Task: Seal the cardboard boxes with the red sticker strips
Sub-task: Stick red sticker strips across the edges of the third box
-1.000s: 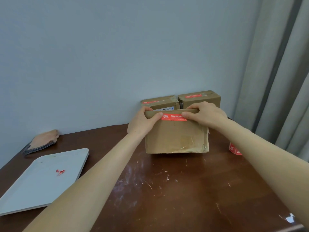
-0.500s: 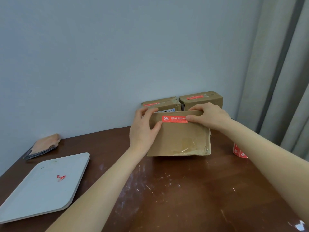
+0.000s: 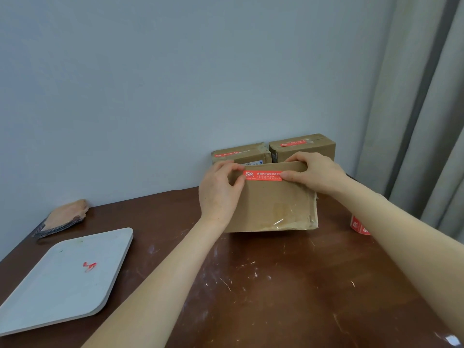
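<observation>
Head view: box (image 3: 271,207) tipped toward me, so strip (image 3: 263,176) faces up.
Left hand (image 3: 221,192): pinching box's left edge, steadying.
Right hand (image 3: 313,174): clasping top edge, thumb pressing strip.

Both bare forearms reach fwd & inward, converging mid-frame. Left hand (image 3: 219,194) upright, palm facing right, fingers curled over at the top, thumb tip pressed flat toward the right. Right hand (image 3: 313,173) palm down, fingers hooked over, thumb extended left, pressing. Thumbs apart, level w/ each other.
</observation>
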`<state>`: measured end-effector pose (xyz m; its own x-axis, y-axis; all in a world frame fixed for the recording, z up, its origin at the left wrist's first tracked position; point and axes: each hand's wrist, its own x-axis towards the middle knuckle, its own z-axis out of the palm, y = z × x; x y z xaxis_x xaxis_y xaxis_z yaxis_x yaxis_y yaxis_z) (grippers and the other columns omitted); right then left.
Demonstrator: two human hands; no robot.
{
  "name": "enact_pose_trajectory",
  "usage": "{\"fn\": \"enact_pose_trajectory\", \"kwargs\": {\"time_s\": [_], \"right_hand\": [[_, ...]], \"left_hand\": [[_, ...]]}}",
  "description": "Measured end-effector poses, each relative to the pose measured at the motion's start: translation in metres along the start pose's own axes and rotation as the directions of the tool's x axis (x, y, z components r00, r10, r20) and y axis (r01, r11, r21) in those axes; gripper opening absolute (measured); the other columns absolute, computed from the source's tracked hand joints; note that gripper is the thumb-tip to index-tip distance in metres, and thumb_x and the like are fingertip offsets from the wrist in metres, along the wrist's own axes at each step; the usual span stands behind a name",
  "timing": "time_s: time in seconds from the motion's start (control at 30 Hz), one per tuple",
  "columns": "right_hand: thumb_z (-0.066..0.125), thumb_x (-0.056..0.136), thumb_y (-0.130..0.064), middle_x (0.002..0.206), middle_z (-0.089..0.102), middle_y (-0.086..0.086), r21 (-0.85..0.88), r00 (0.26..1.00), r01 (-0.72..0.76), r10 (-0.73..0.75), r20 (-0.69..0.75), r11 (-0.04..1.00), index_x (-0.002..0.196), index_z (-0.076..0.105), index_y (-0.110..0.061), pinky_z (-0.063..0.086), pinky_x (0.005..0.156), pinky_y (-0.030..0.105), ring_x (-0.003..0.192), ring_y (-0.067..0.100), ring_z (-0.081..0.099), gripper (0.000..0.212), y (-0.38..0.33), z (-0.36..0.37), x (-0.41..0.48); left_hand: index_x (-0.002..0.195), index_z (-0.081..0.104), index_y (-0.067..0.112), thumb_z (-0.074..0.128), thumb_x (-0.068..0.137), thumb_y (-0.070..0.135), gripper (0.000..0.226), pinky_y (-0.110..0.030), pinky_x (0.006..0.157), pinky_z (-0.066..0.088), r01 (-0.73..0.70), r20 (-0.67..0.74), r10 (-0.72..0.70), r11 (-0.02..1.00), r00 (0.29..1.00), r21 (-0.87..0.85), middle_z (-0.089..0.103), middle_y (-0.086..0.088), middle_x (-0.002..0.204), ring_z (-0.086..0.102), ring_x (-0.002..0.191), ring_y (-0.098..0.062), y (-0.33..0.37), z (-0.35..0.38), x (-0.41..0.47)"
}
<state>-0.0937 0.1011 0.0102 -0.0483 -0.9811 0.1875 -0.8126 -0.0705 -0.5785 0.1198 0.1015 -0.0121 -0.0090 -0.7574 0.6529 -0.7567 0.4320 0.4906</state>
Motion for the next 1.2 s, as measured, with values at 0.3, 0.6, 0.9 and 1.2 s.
{"fn": "enact_pose_trajectory", "kwargs": {"time_s": [0.3, 0.6, 0.9, 1.2], "right_hand": [[0.051, 0.091, -0.048, 0.118, 0.061, -0.007, -0.017, 0.999, 0.033, -0.033, 0.007, 0.999, 0.117, 0.057, -0.036, 0.049, 0.086, 0.04, 0.106, 0.017, 0.057, 0.03, 0.001, -0.001, 0.001], [0.053, 0.091, -0.047, 0.118, 0.06, -0.007, 0.001, 0.999, 0.05, -0.05, 0.009, 0.999, 0.12, 0.056, -0.036, 0.049, 0.084, 0.037, 0.104, 0.015, 0.056, 0.031, 0.001, 0.0, -0.001], [0.055, 0.09, -0.047, 0.118, 0.06, -0.007, 0.033, 0.999, 0.032, -0.033, 0.031, 0.999, 0.118, 0.057, -0.037, 0.049, 0.091, 0.043, 0.107, 0.016, 0.056, 0.029, 0.0, -0.001, -0.002], [0.055, 0.089, -0.047, 0.118, 0.06, -0.008, 0.038, 0.999, 0.045, -0.046, 0.027, 0.998, 0.118, 0.057, -0.036, 0.049, 0.091, 0.044, 0.107, 0.016, 0.056, 0.031, 0.002, 0.0, -0.001]], "left_hand": [[0.097, 0.068, 0.024, 0.063, 0.086, 0.027, 0.013, -0.019, 0.07, 0.036, 0.059, 0.025, -0.061, 0.996, 0.998, 0.063, 0.064, 0.009, 0.102, 0.053, 0.086, -0.006, 0.01, -0.003, 0.007], [0.09, 0.069, 0.025, 0.062, 0.086, 0.027, 0.009, -0.022, 0.066, 0.039, 0.095, 0.066, -0.102, 0.99, 0.993, 0.106, 0.066, 0.01, 0.094, 0.053, 0.081, -0.006, 0.014, -0.007, 0.012], [0.087, 0.069, 0.023, 0.059, 0.087, 0.029, 0.011, -0.023, 0.064, 0.034, 0.115, 0.093, -0.13, 0.982, 0.987, 0.151, 0.063, 0.007, 0.103, 0.048, 0.079, -0.007, 0.016, -0.008, 0.013], [0.088, 0.069, 0.023, 0.065, 0.084, 0.03, 0.009, -0.023, 0.069, 0.036, 0.13, 0.101, -0.136, 0.989, 0.985, 0.07, 0.046, 0.012, 0.101, 0.046, 0.087, -0.004, 0.014, -0.011, 0.011]]}}
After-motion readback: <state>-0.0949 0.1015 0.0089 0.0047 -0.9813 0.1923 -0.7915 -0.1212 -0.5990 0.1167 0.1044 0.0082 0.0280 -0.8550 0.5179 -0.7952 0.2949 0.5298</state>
